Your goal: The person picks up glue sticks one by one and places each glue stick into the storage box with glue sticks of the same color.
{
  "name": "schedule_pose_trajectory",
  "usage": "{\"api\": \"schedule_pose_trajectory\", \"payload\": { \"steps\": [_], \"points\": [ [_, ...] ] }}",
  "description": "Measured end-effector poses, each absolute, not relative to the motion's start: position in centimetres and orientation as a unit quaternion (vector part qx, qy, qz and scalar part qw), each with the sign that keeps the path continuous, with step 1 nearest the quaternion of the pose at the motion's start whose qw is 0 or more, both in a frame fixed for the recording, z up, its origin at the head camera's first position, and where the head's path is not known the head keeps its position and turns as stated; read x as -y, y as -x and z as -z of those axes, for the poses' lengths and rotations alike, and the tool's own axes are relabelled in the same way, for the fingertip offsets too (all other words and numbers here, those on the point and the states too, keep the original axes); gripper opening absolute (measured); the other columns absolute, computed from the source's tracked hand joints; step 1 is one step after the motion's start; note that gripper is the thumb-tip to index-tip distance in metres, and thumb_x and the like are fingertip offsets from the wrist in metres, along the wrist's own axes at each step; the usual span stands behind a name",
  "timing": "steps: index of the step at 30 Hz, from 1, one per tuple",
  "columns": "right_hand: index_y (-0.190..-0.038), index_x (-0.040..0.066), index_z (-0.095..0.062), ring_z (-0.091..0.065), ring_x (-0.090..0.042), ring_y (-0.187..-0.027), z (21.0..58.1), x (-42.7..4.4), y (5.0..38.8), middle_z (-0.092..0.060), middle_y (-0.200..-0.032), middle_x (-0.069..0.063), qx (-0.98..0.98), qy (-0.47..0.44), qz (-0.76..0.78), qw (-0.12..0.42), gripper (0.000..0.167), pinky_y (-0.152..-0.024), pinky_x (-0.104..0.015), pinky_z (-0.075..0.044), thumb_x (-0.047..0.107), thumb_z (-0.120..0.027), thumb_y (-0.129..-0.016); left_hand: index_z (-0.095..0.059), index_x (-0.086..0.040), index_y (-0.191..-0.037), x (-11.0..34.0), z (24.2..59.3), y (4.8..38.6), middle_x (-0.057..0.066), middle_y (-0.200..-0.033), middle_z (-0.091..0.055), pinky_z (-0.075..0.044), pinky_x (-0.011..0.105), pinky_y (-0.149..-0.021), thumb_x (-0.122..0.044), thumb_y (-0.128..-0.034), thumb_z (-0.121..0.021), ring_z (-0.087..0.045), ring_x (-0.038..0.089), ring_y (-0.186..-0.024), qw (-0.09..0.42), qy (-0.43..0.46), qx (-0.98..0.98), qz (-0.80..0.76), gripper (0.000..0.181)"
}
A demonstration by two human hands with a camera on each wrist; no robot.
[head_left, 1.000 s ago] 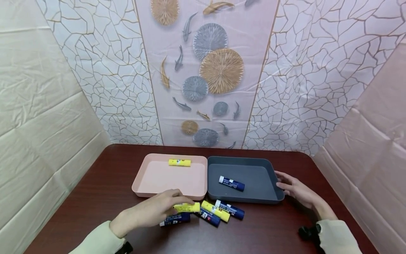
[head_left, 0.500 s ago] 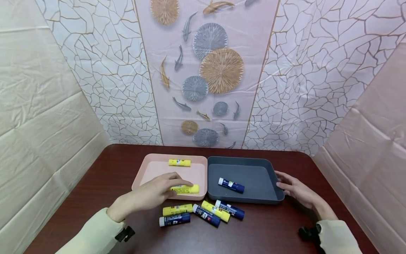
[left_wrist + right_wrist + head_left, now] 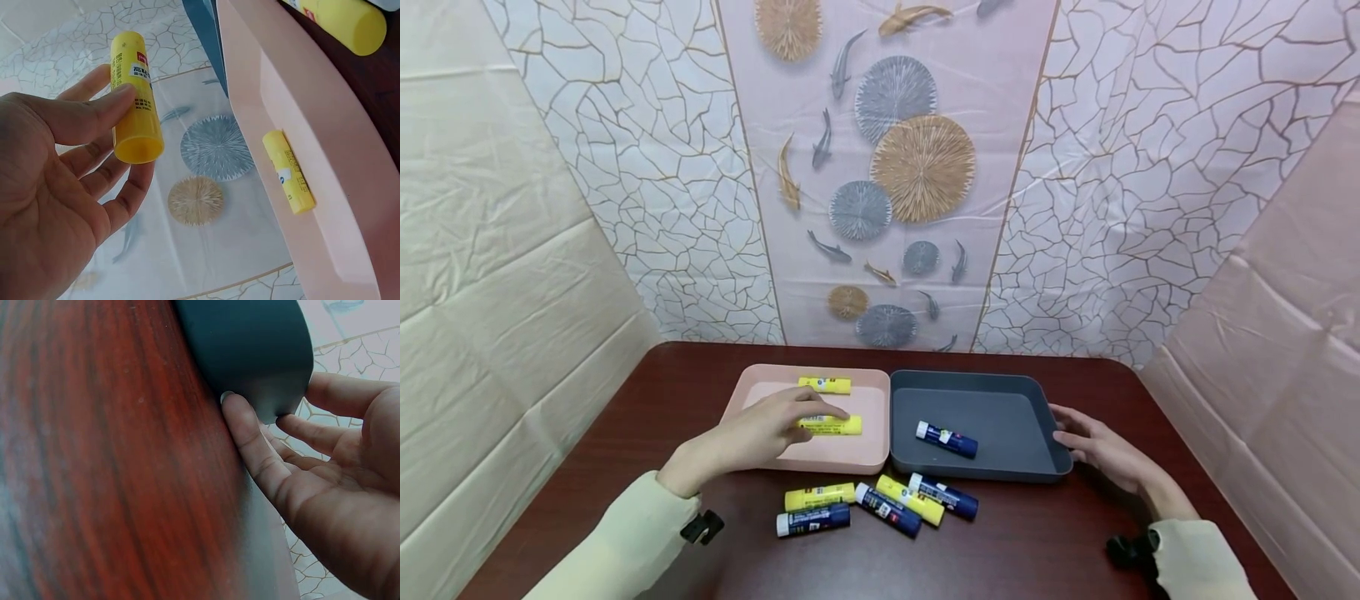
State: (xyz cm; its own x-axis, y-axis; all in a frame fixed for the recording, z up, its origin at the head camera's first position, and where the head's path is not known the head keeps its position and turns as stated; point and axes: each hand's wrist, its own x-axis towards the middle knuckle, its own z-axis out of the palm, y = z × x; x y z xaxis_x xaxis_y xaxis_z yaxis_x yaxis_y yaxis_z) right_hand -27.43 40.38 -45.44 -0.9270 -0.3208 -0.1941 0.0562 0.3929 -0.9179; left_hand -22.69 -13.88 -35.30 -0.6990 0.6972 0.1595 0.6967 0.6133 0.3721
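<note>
Head view: a brown table meets a patterned wall; my left hand is over the pink tray, my right hand beside the grey tray.

Left wrist view: my thumb and fingers pinch a yellow stick, lying between them.

Right wrist view: my thumb and fingers, spread apart, touch the grey tray's outer corner.
</note>
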Motion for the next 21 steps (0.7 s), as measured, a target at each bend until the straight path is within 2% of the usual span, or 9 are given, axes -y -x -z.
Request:
{"api": "schedule_pose_trajectory", "payload": {
  "steps": [4, 9, 15, 21],
  "points": [
    [-0.166, 0.004, -0.017, -0.047, -0.041, -0.134, 45.3, -40.3, 27.3, -0.031, -0.156, -0.030, -0.817, 0.080, 0.543, 0.174, 0.073, -0.095, -0.028, -0.053, 0.024, -0.057, -0.108, -0.066, -0.026, -0.140, 14.0, 34.8, 23.1, 0.003, -0.131, -0.062, -0.056, 0.037, -0.088, 0.005, -0.0957, -0.069, -0.063, 0.017, -0.108, 0.011, -0.369, -0.902, -0.225, 0.054],
    [-0.166, 0.004, -0.018, -0.049, -0.039, -0.132, 45.2, -40.2, 27.2, -0.032, -0.155, -0.031, -0.816, 0.077, 0.546, 0.174, 0.073, -0.094, -0.027, -0.053, 0.023, -0.057, -0.108, -0.066, -0.024, -0.141, 14.3, 34.1, 24.2, 0.006, -0.140, -0.059, -0.056, 0.036, -0.090, 0.004, -0.0972, -0.068, -0.064, 0.018, -0.113, 0.024, -0.358, -0.899, -0.252, 0.052],
    [-0.166, 0.004, -0.017, -0.047, -0.039, -0.134, 45.2, -40.2, 27.3, -0.028, -0.159, -0.031, -0.813, 0.074, 0.550, 0.177, 0.073, -0.095, -0.027, -0.053, 0.024, -0.057, -0.108, -0.066, -0.029, -0.140, 14.9, 33.6, 26.1, -0.006, -0.121, -0.065, -0.053, 0.039, -0.086, -0.002, -0.0961, -0.073, -0.062, 0.013, -0.104, 0.024, -0.356, -0.896, -0.264, 0.051],
    [-0.166, 0.003, -0.017, -0.046, -0.040, -0.135, 45.3, -40.2, 27.3, -0.027, -0.160, -0.031, -0.812, 0.076, 0.550, 0.177, 0.073, -0.095, -0.027, -0.053, 0.024, -0.057, -0.108, -0.068, -0.028, -0.139, 15.0, 33.8, 27.7, -0.001, -0.127, -0.066, -0.055, 0.041, -0.088, -0.001, -0.0962, -0.072, -0.062, 0.022, -0.116, 0.076, -0.324, -0.881, -0.336, 0.051]
  ]
}}
